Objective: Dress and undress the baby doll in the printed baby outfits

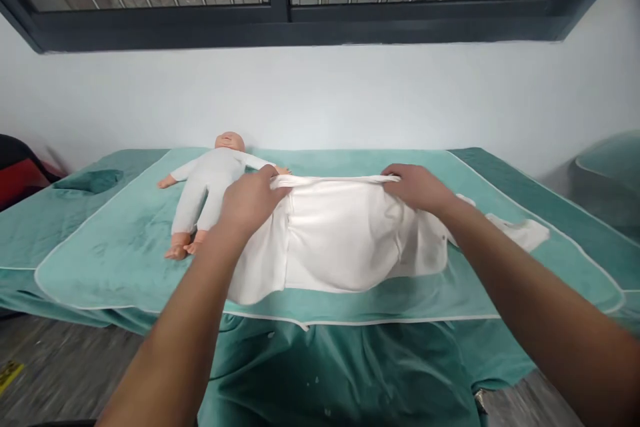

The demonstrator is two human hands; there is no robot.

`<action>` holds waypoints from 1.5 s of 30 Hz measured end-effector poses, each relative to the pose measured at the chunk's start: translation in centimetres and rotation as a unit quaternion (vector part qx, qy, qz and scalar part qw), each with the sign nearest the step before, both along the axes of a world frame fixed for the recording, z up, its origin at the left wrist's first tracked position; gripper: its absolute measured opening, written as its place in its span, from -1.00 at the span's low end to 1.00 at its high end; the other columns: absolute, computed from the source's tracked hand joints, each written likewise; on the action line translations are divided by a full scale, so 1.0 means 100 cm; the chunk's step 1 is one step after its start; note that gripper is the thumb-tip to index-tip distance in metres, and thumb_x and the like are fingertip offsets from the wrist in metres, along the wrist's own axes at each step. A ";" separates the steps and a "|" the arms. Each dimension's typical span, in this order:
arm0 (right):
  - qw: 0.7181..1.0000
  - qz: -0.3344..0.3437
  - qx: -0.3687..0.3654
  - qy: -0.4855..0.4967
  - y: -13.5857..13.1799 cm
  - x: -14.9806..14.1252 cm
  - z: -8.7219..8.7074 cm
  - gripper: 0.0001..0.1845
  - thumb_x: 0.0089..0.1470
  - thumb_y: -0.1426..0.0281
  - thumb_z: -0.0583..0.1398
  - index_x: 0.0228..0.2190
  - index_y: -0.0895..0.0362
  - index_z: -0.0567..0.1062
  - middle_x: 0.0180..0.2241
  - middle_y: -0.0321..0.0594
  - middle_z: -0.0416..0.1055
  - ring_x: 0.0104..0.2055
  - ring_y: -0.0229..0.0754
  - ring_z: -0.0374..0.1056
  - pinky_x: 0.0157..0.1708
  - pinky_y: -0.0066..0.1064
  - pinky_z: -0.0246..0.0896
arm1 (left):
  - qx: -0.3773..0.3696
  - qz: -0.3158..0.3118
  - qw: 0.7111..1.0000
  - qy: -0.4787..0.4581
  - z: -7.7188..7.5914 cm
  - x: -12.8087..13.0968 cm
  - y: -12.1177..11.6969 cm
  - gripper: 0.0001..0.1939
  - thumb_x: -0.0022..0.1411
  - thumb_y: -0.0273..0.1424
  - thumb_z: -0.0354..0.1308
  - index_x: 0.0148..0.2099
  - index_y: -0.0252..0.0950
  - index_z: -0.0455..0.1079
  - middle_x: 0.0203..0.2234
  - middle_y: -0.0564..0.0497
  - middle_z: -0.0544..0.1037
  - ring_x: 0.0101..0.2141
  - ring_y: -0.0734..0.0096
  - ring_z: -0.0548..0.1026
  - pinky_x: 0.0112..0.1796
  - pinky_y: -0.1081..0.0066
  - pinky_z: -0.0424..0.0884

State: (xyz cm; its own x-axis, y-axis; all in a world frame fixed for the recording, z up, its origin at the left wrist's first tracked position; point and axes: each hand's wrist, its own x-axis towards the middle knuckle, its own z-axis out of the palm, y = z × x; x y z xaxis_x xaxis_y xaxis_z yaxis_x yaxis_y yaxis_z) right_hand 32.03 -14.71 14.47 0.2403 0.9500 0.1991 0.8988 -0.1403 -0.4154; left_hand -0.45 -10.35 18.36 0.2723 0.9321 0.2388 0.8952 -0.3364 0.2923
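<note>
A white cloth garment (340, 240) lies spread on a teal blanket (125, 260) with white piping. My left hand (250, 200) is closed on the garment's far left edge. My right hand (417, 187) is closed on its far right edge, so the top edge is stretched between them. A baby doll (207, 187) in a pale grey suit lies on its back just left of my left hand, head toward the wall. Part of the garment (520, 230) trails out to the right.
The blanket covers a low bed draped in darker teal fabric (350, 373). A white wall and a dark-framed window (280, 13) rise behind. A red and black object (17, 173) sits at far left. Another teal surface (613, 160) shows at far right.
</note>
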 end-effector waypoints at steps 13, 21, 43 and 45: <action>0.992 0.047 -0.012 -0.117 0.050 -0.104 -0.137 -0.54 0.31 0.34 -0.06 0.08 0.31 0.39 0.12 0.17 0.39 0.18 0.09 0.25 0.17 -0.10 0.09 | -0.019 -0.055 0.998 -0.010 -0.166 0.062 0.032 -0.62 0.40 -0.42 -0.11 0.16 -0.38 0.34 0.20 -0.24 0.38 0.22 0.15 0.30 0.20 0.17 0.24; 0.973 0.056 0.069 -0.213 0.073 -0.086 -0.139 -0.41 0.29 0.28 -0.01 0.29 0.19 0.21 0.42 0.03 -0.08 0.43 0.14 -0.13 0.33 0.12 -0.32 | 0.039 -0.006 0.999 0.022 -0.159 0.056 0.063 -0.43 0.41 -0.33 -0.17 0.42 -0.27 0.04 0.37 -0.20 0.14 0.34 0.03 0.09 0.22 -0.03 0.20; 0.988 -0.134 0.005 0.077 0.057 0.030 -0.127 -0.66 0.08 0.14 0.14 -0.29 0.12 0.54 -0.26 -0.08 0.55 -0.23 0.00 0.41 -0.24 -0.24 0.21 | 0.005 -0.009 1.000 0.023 -0.191 0.096 0.078 -0.43 0.45 -0.22 -0.23 0.35 -0.38 0.19 0.34 -0.28 0.18 0.32 -0.04 0.15 0.29 -0.01 0.05; 0.992 -0.095 -0.039 0.072 0.052 0.036 -0.127 -0.69 0.04 0.11 0.17 -0.42 0.09 0.52 -0.37 -0.15 0.53 -0.31 -0.05 0.37 -0.32 -0.29 0.15 | 0.000 -0.004 1.000 0.031 -0.191 0.097 0.078 -0.42 0.45 -0.19 -0.24 0.36 -0.34 0.18 0.35 -0.26 0.17 0.32 -0.02 0.14 0.29 -0.01 0.04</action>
